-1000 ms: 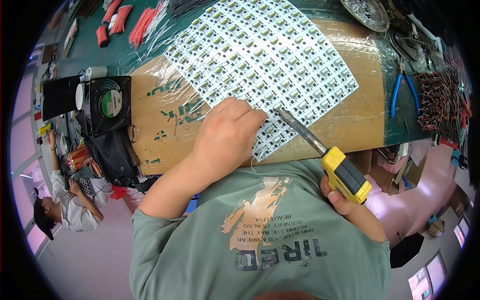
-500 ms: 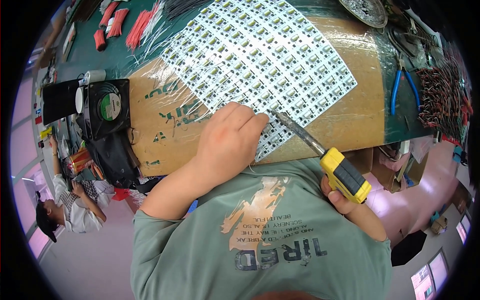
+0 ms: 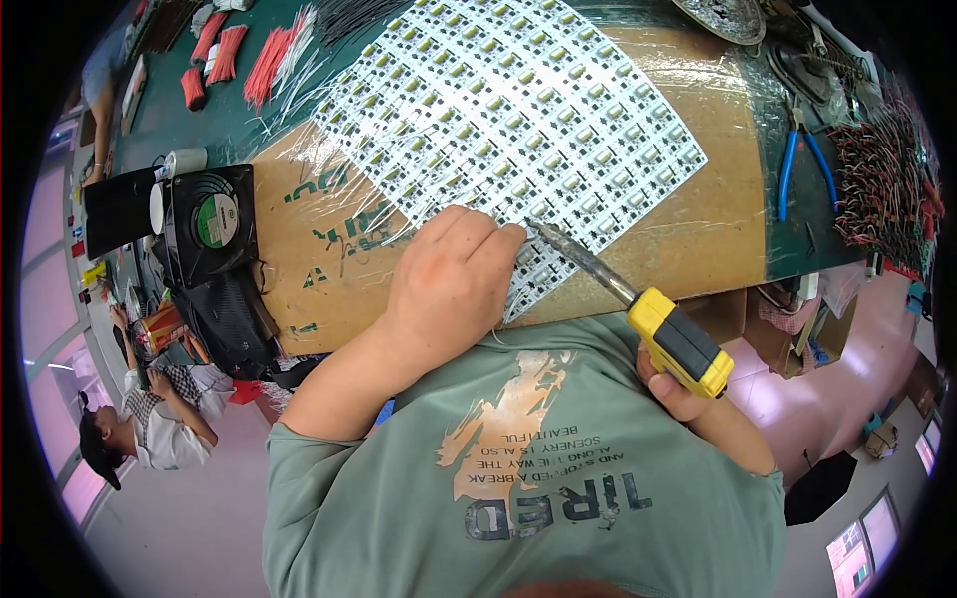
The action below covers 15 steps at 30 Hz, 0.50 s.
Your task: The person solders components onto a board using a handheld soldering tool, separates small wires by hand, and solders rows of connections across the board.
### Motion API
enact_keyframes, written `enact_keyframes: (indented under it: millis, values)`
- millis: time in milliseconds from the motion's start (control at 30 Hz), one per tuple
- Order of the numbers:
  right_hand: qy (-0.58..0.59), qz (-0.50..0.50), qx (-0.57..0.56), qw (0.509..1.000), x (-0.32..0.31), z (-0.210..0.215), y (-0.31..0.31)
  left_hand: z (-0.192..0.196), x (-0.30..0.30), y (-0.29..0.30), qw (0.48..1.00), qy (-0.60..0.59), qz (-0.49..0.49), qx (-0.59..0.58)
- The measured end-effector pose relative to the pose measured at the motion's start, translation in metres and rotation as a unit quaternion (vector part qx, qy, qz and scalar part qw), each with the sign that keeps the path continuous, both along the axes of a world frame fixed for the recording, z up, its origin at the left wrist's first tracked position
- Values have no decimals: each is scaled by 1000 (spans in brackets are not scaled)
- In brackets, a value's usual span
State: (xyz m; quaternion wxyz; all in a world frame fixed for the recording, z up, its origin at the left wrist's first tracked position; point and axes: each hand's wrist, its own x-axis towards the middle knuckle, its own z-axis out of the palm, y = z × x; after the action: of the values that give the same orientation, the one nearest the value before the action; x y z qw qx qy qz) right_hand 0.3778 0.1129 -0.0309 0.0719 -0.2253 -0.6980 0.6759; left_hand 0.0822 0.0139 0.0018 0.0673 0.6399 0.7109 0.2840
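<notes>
A large white panel of many small circuit boards (image 3: 518,110) lies on a brown cardboard sheet (image 3: 698,229) on the green bench. My left hand (image 3: 449,284) rests fingers curled on the panel's near edge; whether it pinches a wire there is hidden. My right hand (image 3: 678,394) grips the yellow and black handle of a soldering iron (image 3: 678,344). The iron's metal tip touches the panel just right of my left fingertips.
A black fan (image 3: 209,224) stands at the bench's left edge. Red and white wire bundles (image 3: 259,60) lie at the back left. Blue-handled pliers (image 3: 797,159) and a heap of dark wires (image 3: 887,179) sit right. Another person (image 3: 140,429) sits lower left.
My left hand and the iron tip have stayed at the panel's near edge, shifting only slightly. The panel looks a little further left under them.
</notes>
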Motion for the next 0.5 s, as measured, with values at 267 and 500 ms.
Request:
enact_keyframes:
  millis: [267, 500]
  values:
    - [-11, -33, -30, 999, -7, 6, -1, 0, -1, 0, 1000, 6, -2, -9]
    - [-16, -1, -53, 998, 0, 2, -1, 2, -2, -1, 1000, 4, -4, -18]
